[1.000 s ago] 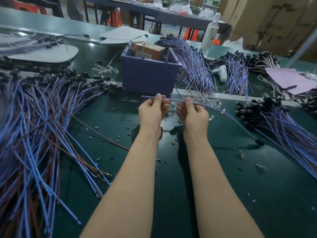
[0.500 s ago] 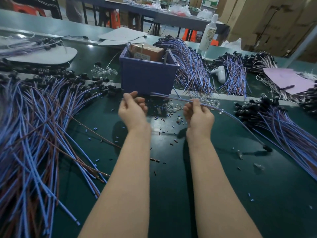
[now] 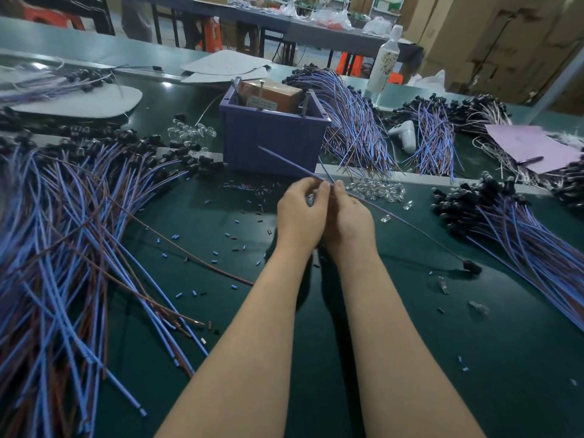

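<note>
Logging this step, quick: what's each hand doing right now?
Left hand: closed, fingertips pinching the thin blue-and-brown wire with the black end cap.
Right hand: closed, pinching that same wire.

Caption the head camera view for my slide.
Left hand and right hand pinch a blue wire over the green table.

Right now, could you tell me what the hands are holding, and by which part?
The left hand and right hand pinch one thin blue-purple wire partway along, nearer its free end than its black cap.
</note>
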The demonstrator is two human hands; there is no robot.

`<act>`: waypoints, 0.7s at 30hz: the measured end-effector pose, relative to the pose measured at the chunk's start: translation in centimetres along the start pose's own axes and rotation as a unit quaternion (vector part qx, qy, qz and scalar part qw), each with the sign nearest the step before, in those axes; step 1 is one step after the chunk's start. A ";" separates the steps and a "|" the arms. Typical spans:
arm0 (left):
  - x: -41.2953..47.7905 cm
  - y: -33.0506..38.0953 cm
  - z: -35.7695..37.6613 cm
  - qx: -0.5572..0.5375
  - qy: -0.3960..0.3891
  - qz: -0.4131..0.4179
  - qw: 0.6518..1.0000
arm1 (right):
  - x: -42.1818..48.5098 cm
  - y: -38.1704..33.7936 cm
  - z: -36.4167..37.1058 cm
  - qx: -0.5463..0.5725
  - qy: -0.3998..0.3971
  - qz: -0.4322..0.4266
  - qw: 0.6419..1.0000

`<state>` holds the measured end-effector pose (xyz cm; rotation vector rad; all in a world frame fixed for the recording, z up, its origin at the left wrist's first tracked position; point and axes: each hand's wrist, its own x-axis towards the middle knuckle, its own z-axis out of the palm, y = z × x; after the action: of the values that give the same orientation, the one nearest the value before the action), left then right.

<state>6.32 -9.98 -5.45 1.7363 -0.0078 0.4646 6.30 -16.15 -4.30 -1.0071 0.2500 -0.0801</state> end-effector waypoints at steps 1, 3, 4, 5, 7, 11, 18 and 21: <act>0.1 -0.1 -0.1 -0.042 0.006 -0.020 0.999 | -0.1 0.1 0.1 -0.075 0.002 -0.016 0.997; 0.4 -0.2 -0.5 -0.110 0.052 -0.050 0.991 | -0.6 0.1 0.1 -0.209 -0.026 -0.055 0.976; 0.6 -0.2 -0.7 -0.145 0.081 -0.065 0.984 | -0.9 0.0 0.2 -0.255 -0.049 -0.082 0.962; 0.8 -0.3 -0.9 -0.184 0.113 -0.082 0.973 | -1.2 -0.1 0.3 -0.288 -0.064 -0.124 0.947; 1.1 -0.3 -1.4 -0.249 0.175 -0.117 0.945 | -1.7 -0.3 0.6 -0.343 -0.042 -0.257 0.903; 1.3 -0.4 -1.7 -0.240 0.222 -0.137 0.935 | -1.9 0.0 0.9 -0.474 0.003 -0.399 0.785; 0.5 -0.4 -0.6 -0.096 0.086 -0.066 0.989 | -1.2 1.1 0.2 -0.472 0.011 -0.286 0.834; 0.5 -0.4 -0.7 -0.098 0.060 -0.070 0.991 | -1.1 1.1 0.1 -0.457 0.026 -0.273 0.846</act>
<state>6.71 -9.12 -5.57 1.5030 0.1494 0.4494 5.17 -15.28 -4.94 -2.0192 0.0249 -0.5488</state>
